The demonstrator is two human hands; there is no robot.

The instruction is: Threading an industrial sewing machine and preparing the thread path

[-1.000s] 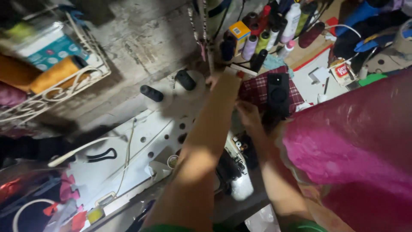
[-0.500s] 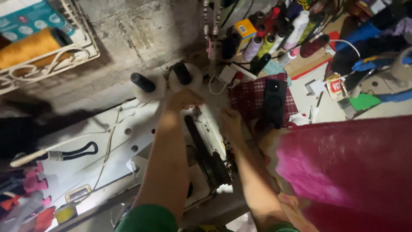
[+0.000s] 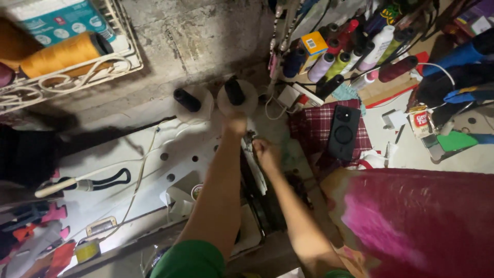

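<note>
The black thread spool (image 3: 234, 90) stands on a round, pale holder at the back of the sewing machine (image 3: 206, 170), close to the rough grey wall (image 3: 195, 36). The left hand (image 3: 235, 125) reaches up to it and sits just under it, touching the edge of the round holder; the fingers are blurry, so you cannot tell if they are closed on anything. A second black spool (image 3: 187, 100) stands just beside the first one, on its own round holder. The right hand (image 3: 266, 153) is lower down, over the dark middle part of the machine, with its fingers curled in, but what it pinches, if anything, is too small to see. To the right of that hand lies a red checked cloth (image 3: 314, 128) with a black phone (image 3: 343, 132) resting on top of it. A big shiny pink cloth (image 3: 422, 221) fills the lower right corner. Behind the phone, many bottles and spools (image 3: 355, 54) in lots of colours stand packed together. Up in the left corner, a white wire basket (image 3: 77, 77) holds a big orange spool (image 3: 64, 53). A tool with a pale handle and black loops (image 3: 87, 183) lies on the white machine top, well apart from both hands.
</note>
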